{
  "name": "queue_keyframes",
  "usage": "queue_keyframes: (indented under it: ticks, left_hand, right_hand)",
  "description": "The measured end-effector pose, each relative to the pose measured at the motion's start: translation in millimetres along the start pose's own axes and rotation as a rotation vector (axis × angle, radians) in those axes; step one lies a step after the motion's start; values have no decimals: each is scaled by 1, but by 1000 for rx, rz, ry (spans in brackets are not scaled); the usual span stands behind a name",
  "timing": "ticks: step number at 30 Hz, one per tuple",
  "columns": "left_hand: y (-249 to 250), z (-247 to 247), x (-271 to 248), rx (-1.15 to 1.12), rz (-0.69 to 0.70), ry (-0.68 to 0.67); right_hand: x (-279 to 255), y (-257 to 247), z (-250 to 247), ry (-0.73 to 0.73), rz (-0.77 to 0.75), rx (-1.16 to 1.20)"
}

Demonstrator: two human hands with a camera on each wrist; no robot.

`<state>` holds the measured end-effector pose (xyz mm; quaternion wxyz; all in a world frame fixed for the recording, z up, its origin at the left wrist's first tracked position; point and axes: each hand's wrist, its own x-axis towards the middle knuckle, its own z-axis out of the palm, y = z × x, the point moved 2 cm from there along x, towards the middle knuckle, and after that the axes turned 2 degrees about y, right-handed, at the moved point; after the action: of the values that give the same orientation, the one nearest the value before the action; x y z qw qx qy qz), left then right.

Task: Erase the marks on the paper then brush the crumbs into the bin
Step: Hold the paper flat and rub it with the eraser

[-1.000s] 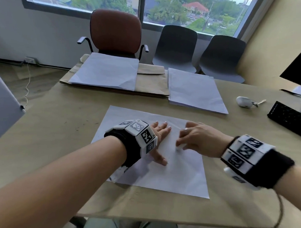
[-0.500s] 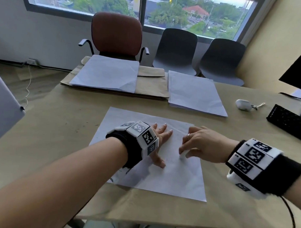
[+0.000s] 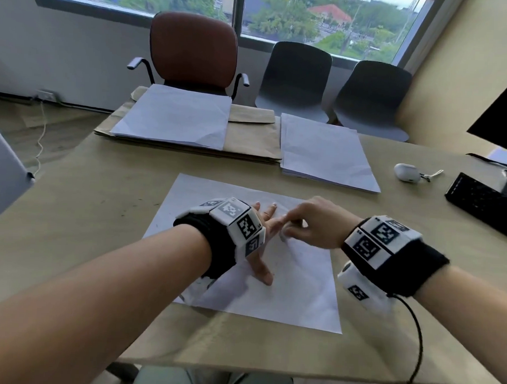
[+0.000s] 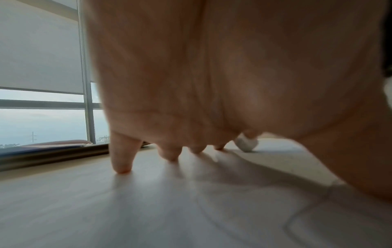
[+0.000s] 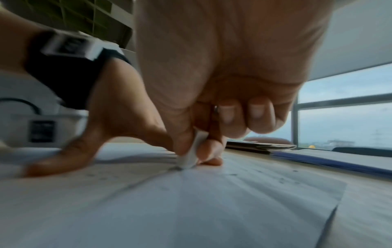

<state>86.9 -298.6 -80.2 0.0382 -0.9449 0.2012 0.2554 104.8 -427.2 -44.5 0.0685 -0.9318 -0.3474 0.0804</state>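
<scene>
A white sheet of paper with faint pencil lines lies on the table in front of me. My left hand lies spread flat on it, fingers straight, pressing it down. My right hand pinches a small white eraser between thumb and fingers, its tip on the paper right beside my left fingers. The eraser also shows past my left fingertips in the left wrist view. Small dark crumbs speckle the paper. No bin is in view.
Two stacks of white paper lie at the back, one on brown envelopes. A white earbud case and a black keyboard sit at the right. Chairs stand behind the wooden table.
My right hand has slid left and slightly away across the paper with the eraser, now close against my left fingers. My left hand stays flat in place.
</scene>
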Motion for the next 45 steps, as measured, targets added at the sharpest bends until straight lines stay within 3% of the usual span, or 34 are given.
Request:
queue_keyframes:
  ticks: [2, 6, 12, 18, 22, 24, 27, 30, 35, 37, 41, 45]
  left_hand:
    - [-1, 1, 1, -8, -3, 5]
    - [-3, 7, 6, -12, -5, -6]
    - [-3, 3, 1, -75, 7, 7]
    - [-1, 5, 4, -30, -14, -12]
    - [-1, 2, -2, -70, 7, 19]
    - [-3, 3, -1, -72, 0, 15]
    - [-4, 5, 3, -19, 1, -1]
    - [-1, 5, 4, 2, 8, -7]
    - [-4, 5, 3, -39, 15, -2]
    - [-4, 4, 2, -20, 2, -6]
    - [1, 2, 1, -4, -7, -20]
    - [1, 1, -3, -32, 3, -10]
  right_hand:
    - [-3, 2, 3, -13, -11, 68]
    - [-30, -10, 7, -274, -90, 179]
    - [-1, 14, 3, -3, 22, 110]
    - [-30, 0, 1, -290, -48, 148]
    - [0, 9, -1, -45, 10, 42]
    - [-1, 11, 3, -10, -2, 76]
    - [-27, 6, 6, -197, -87, 102]
    - [-32, 6, 2, -340, -59, 71]
    - [-5, 11, 3, -61, -11, 56]
    - [-18, 12, 7, -98, -52, 82]
    - [-35, 13, 6, -306, -61, 18]
    - [-9, 16, 2, -53, 13, 44]
